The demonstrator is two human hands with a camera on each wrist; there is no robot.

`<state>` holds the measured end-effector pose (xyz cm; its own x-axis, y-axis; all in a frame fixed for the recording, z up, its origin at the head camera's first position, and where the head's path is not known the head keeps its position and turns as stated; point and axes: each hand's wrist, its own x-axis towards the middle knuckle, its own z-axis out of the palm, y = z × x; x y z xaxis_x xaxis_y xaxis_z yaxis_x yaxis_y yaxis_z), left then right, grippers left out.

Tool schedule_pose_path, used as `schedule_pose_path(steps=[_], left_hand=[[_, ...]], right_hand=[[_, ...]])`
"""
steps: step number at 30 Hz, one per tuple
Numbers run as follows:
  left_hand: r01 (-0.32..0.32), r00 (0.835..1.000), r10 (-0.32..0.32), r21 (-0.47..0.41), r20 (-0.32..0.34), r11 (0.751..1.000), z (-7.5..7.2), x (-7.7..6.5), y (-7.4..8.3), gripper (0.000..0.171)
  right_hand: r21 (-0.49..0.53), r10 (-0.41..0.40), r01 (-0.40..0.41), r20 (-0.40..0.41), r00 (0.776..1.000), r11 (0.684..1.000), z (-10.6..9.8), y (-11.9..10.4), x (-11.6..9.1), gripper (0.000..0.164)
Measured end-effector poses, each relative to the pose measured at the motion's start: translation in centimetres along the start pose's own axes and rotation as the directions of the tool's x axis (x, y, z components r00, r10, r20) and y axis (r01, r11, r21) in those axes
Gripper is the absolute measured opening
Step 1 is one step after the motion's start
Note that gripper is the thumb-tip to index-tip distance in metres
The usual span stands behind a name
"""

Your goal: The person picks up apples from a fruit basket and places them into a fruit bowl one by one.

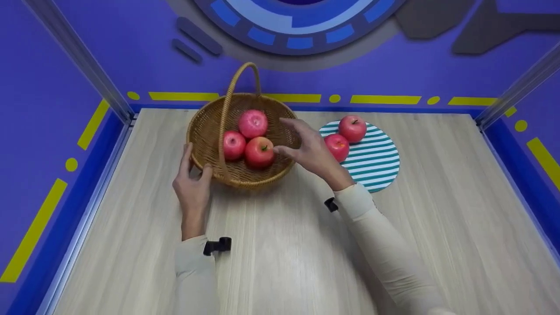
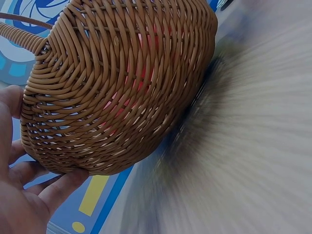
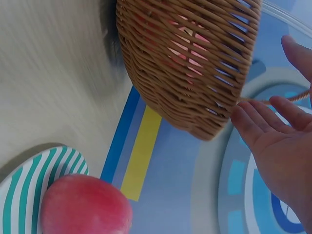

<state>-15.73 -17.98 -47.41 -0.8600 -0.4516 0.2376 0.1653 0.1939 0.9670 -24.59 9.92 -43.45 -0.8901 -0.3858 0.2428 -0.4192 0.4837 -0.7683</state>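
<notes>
A wicker basket [image 1: 203, 120] with a tall arched handle [image 1: 227, 100] holds three red apples [image 1: 260, 152]. At its left side my left hand [image 1: 192, 190] grips the rim, thumb at the edge and fingers along the outer wall; the left wrist view shows this hand [image 2: 24, 180] against the weave. My right hand [image 1: 313, 151] hovers over the basket's right rim, thumb and fingers spread apart with nothing between them. In the right wrist view, this hand [image 3: 280, 139] has its fingers extended beside the rim.
Right of the basket lies a flat round disc [image 1: 376, 162] with green and white stripes, bearing two red apples [image 1: 352, 128]. Blue panels [image 1: 144, 57] with yellow marks close off the back and both sides of the wooden table [image 1: 262, 262].
</notes>
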Motion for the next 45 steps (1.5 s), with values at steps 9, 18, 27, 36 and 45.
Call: schedule_pose_path(steps=[9, 18, 27, 36, 45], left_hand=[[-0.016, 1.000, 0.016, -0.002, 0.014, 1.000, 0.1, 0.0, 0.1, 0.063], [-0.052, 0.998, 0.053, -0.026, 0.020, 0.998, 0.2, -0.1, 0.2, 0.064], [-0.072, 0.997, 0.072, 0.010, 0.030, 0.997, 0.3, -0.2, 0.6, 0.065], [-0.077, 0.997, 0.075, 0.043, 0.032, 0.996, 0.4, -0.2, 0.8, 0.065], [-0.107, 0.994, 0.106, 0.057, 0.025, 0.993, 0.5, -0.1, 0.4, 0.066]], right_hand=[[-0.032, 0.015, -0.012, 0.073, 0.997, 0.999, 1.1, 0.0, 1.0, 0.074], [-0.060, 0.000, 0.007, 0.113, 0.994, 0.998, 2.1, 0.4, 1.9, 0.073], [-0.127, 0.001, 0.018, 0.147, 0.989, 0.992, 3.2, 1.0, 2.5, 0.071], [-0.235, 0.036, 0.013, 0.204, 0.978, 0.972, 4.2, 1.1, 3.0, 0.065], [-0.356, 0.081, 0.019, 0.263, 0.962, 0.934, 4.7, 1.0, 3.2, 0.065]])
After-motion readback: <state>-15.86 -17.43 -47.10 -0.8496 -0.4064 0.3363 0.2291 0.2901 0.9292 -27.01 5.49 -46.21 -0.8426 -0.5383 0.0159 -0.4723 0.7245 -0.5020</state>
